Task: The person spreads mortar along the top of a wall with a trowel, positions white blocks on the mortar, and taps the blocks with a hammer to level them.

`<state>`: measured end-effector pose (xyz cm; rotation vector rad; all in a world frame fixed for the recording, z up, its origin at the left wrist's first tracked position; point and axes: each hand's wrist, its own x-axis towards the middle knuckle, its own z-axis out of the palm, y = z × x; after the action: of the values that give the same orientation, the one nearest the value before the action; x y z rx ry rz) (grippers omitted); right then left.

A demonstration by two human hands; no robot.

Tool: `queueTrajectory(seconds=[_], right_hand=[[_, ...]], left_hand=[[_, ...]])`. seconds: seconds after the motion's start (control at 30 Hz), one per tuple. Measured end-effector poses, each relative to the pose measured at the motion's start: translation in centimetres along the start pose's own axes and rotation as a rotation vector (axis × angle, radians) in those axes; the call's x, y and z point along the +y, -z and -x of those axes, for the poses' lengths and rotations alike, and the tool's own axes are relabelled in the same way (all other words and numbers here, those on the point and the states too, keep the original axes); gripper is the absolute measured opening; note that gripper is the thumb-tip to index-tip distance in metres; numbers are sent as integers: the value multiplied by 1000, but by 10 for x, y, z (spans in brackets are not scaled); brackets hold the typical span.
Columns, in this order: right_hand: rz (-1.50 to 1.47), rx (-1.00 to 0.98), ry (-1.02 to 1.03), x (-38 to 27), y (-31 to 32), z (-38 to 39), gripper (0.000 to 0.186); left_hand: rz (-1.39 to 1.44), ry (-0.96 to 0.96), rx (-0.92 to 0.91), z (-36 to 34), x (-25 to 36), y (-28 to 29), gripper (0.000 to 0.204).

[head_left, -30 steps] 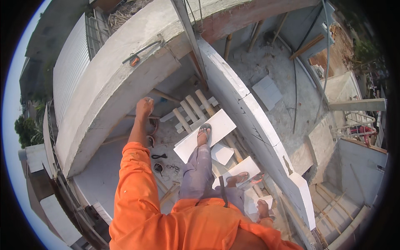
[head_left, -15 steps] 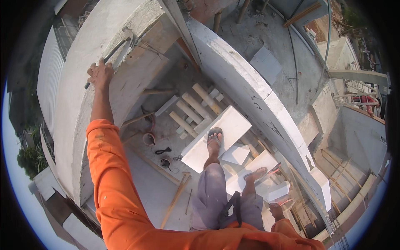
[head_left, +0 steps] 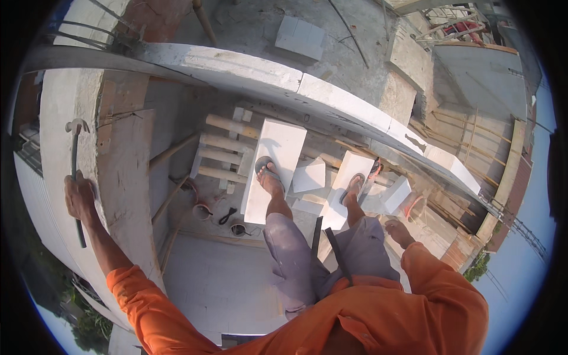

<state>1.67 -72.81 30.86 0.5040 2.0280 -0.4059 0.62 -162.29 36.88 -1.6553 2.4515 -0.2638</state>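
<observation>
My left hand (head_left: 80, 194) grips the dark shaft of a claw hammer (head_left: 74, 152), which is upright in the picture against the concrete beam (head_left: 56, 112) at left. Its fingers are wrapped round the shaft. My right hand (head_left: 400, 232) hangs beside my right knee with curled fingers and nothing visible in them. My sandalled feet rest on two white blocks: the left on a long one (head_left: 289, 142), the right on another (head_left: 331, 210). A loose white block (head_left: 395, 193) lies near the right hand.
A white block wall (head_left: 343, 99) crosses above my feet. Below me lie wooden poles (head_left: 220, 175), a bucket (head_left: 202, 213) and a dark cable (head_left: 227, 215). Grey blocks (head_left: 299, 36) lie beyond the wall. Scaffolding (head_left: 449, 29) and thin poles (head_left: 473, 139) are at right.
My left hand has reached onto the hammer that lay on the beam and closed round its shaft. The view has swung, bringing the block wall across the upper picture and the right arm further in.
</observation>
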Motion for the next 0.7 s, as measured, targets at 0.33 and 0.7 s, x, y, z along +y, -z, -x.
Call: queueTrajectory(seconds=[0.33,0.7], right_hand=[[-96,187,182,95,57,-32,32],[-286,592,4,320,157,-100,42]], left_hand=[[591,-40,-289,345,6,-65,37],[199,-420,-561,594,138,-16,41]])
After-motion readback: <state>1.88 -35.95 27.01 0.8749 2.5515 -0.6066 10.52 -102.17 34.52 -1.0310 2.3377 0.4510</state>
